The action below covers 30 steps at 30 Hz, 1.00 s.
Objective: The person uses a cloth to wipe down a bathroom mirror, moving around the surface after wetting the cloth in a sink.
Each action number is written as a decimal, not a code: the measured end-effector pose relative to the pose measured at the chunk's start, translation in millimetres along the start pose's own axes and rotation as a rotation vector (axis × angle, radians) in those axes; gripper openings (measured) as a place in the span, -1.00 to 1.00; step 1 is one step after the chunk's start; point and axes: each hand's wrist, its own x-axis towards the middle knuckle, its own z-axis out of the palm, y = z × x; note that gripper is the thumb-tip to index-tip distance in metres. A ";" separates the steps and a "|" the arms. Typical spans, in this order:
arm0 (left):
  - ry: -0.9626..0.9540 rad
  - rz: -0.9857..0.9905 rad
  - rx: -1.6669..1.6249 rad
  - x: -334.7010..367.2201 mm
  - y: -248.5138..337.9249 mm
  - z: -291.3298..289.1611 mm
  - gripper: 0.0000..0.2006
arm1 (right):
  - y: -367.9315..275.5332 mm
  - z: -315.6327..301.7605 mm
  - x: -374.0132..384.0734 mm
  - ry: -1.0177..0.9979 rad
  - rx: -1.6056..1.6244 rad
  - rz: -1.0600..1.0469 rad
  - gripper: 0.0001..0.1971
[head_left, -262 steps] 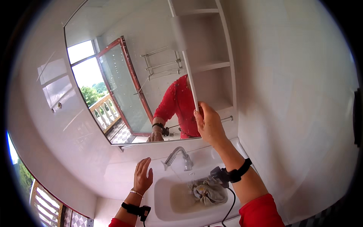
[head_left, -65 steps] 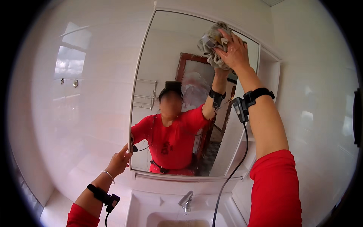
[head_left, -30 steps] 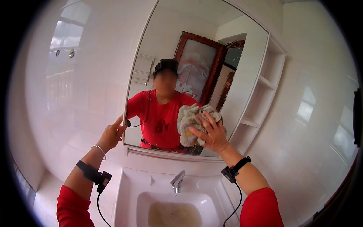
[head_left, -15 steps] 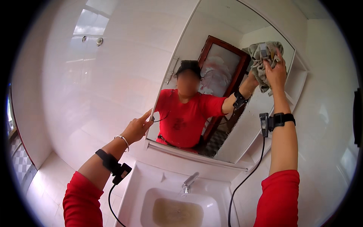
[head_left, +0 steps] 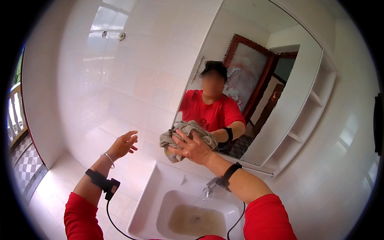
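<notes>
My right hand [head_left: 193, 149] presses a crumpled grey-green cloth [head_left: 172, 141] against the lower left corner of a wall mirror [head_left: 276, 120]. The fingers lie spread over the cloth, and part of it hangs below the mirror's bottom edge. Off to the left, my left hand [head_left: 123, 146] hovers in front of the tiled wall, its fingers apart and loosely curved, holding nothing. The mirror's surface looks wet in places and reflects a person in a red top.
Below the mirror is a white washbasin [head_left: 146, 200] with cloudy brownish water in it and a chrome tap [head_left: 209, 189], close to my right forearm. Open white shelves [head_left: 310, 110] run along the mirror's right side. A doorway [head_left: 18, 132] with a chequered floor lies at far left.
My right hand has brought the cloth from the mirror's upper right down to its lower left corner. My left hand has let go of the mirror's left edge and drawn back left.
</notes>
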 end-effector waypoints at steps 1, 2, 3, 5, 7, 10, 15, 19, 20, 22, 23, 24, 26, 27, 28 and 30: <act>-0.017 -0.023 0.027 -15.0 -10.9 -10.0 -0.55 | -7.3 4.0 -16.2 -0.014 -0.014 -0.031 -0.54; -0.028 -0.050 0.051 -34.1 -23.6 -21.4 -0.56 | -8.0 2.7 -31.7 -0.029 -0.020 -0.025 -0.58; 0.011 -0.125 0.011 -55.2 -39.8 -32.8 -0.57 | -6.7 -4.9 -48.8 -0.033 -0.004 0.056 -0.57; 0.099 -0.255 -0.048 -105.3 -72.6 -56.1 -0.58 | -1.8 -27.5 -94.9 -0.079 -0.026 0.171 -0.58; 0.237 -0.352 -0.100 -167.2 -110.5 -78.1 -0.58 | 6.9 -58.7 -152.8 -0.168 -0.084 0.239 -0.56; 0.479 -0.460 -0.180 -260.0 -175.5 -96.6 -0.59 | 12.7 -101.0 -239.9 -0.299 -0.120 0.523 -0.35; 0.501 -0.746 -0.231 -368.0 -264.6 -89.4 -0.62 | 58.9 -132.4 -230.8 -0.174 -0.187 0.966 -0.12; 0.351 -0.698 -0.221 -325.6 -258.0 -62.0 -0.61 | 133.7 -134.8 -158.5 0.212 -0.271 1.050 -0.11; 0.324 -0.657 -0.193 -314.0 -254.1 -54.7 -0.62 | 142.0 -128.9 -141.5 0.263 -0.296 1.017 -0.12; 0.282 -0.600 -0.180 -301.2 -255.7 -41.8 -0.63 | 127.7 -109.6 -106.8 0.232 -0.256 0.932 -0.08; 0.254 -0.598 -0.187 -296.2 -252.6 -34.1 -0.63 | 105.1 -98.0 -92.4 0.210 -0.191 0.854 -0.07; 0.225 -0.594 -0.194 -293.2 -250.3 -30.0 -0.64 | 78.7 -87.4 -86.1 0.068 -0.140 0.785 -0.09; 0.165 -0.584 -0.203 -297.2 -275.8 -37.3 -0.60 | 29.6 -56.8 -102.6 -0.038 -0.149 0.525 -0.22; 0.168 -0.600 -0.206 -297.8 -280.9 -35.3 -0.62 | 5.7 -44.6 -122.7 -0.048 -0.117 0.486 -0.27; 0.179 -0.619 -0.210 -300.5 -281.3 -36.1 -0.64 | -10.8 -40.0 -142.2 -0.073 -0.096 0.501 -0.32; 0.169 -0.731 -0.272 -307.1 -285.6 -37.9 -0.51 | -30.5 -40.7 -182.3 -0.109 -0.084 0.569 -0.39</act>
